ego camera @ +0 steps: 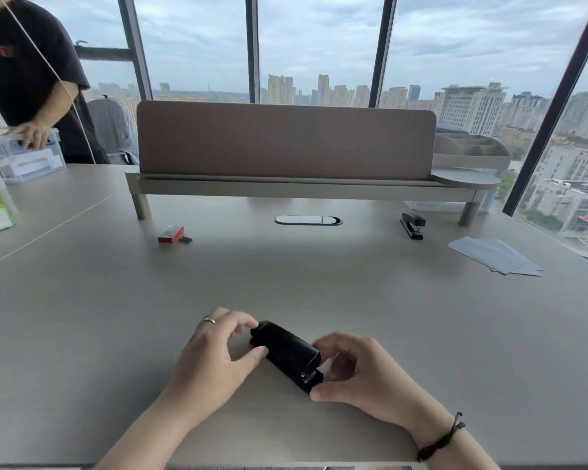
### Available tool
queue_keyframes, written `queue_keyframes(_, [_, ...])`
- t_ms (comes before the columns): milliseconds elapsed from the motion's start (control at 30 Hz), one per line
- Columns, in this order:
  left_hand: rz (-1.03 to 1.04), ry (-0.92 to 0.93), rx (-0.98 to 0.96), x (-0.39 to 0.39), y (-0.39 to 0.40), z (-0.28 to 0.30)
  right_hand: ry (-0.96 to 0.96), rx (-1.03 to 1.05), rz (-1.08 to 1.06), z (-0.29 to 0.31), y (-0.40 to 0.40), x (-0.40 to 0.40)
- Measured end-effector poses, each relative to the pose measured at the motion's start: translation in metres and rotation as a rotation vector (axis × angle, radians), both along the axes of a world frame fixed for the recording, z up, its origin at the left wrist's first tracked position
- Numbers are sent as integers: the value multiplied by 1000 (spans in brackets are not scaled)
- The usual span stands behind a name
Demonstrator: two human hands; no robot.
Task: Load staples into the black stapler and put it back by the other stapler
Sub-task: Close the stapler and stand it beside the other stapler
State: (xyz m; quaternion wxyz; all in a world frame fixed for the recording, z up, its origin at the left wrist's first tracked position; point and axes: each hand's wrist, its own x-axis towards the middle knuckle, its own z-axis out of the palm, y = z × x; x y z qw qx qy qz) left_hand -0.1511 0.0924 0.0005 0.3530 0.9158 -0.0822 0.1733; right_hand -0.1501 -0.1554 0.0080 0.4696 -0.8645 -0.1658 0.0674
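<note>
The black stapler (287, 354) lies closed on the grey desk near the front edge, slanting from upper left to lower right. My left hand (214, 354) grips its rear end with thumb and fingers. My right hand (357, 371) holds its front end, thumb under the tip. The other black stapler (412, 224) stands far back on the right, under the shelf. A red staple box (171, 234) lies far back on the left, with a small dark strip (186, 239) beside it.
A raised shelf with a brown divider panel (286, 140) spans the back of the desk. Grey envelopes (496, 255) lie at the right. A person (28, 79) stands at the far left with a hand on a clear box (24, 157). A cable port (308, 220) sits mid-desk.
</note>
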Motion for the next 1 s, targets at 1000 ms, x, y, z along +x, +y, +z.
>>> queue_keyframes(1000, [-352,176,115,61,-87,3,-254,-303,-214,-8,-42,55])
